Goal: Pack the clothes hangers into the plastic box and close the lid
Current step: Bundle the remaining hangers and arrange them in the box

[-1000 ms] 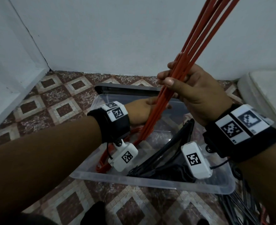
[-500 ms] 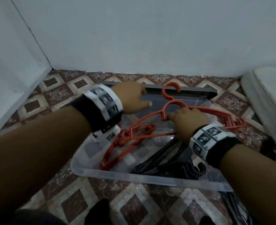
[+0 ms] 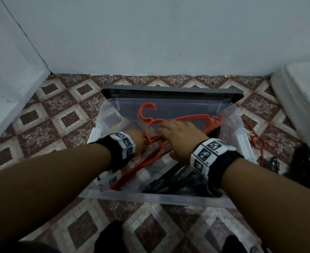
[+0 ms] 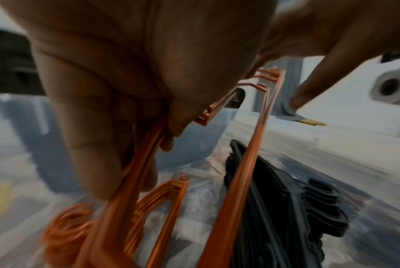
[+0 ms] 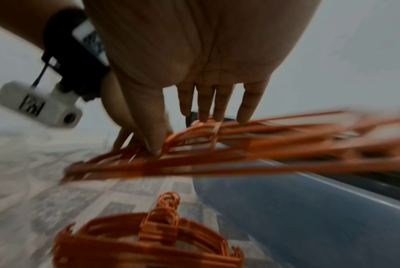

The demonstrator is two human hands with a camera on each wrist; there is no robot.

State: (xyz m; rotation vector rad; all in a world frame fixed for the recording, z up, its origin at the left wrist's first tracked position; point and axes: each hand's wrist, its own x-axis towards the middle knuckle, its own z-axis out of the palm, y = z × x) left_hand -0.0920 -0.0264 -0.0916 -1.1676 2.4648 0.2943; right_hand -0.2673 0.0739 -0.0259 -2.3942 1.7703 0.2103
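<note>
A clear plastic box [image 3: 168, 198] stands open on the tiled floor, its grey lid [image 3: 168, 90] propped behind it. A bundle of orange hangers [image 3: 192, 118] lies slanted inside, hooks toward the far wall. My right hand [image 3: 179, 136] presses flat on the bundle, fingers [image 5: 205, 108] straight on the orange bars [image 5: 263, 148]. My left hand [image 3: 138, 137] is lower in the box, its fingers [image 4: 125, 108] curled round the bundle's near end [image 4: 235, 181]. A second orange bundle [image 5: 148, 241] and black hangers [image 3: 177, 183] lie on the box floor.
More orange hangers [image 3: 260, 143] and black ones [image 3: 274, 161] lie loose on the floor right of the box. A white padded object [image 3: 300, 99] fills the right edge. White walls close the back and left.
The orange bundle, held upright above the box a second ago, has been swung down into it. My right hand let go of its grip and now lies flat on top.
</note>
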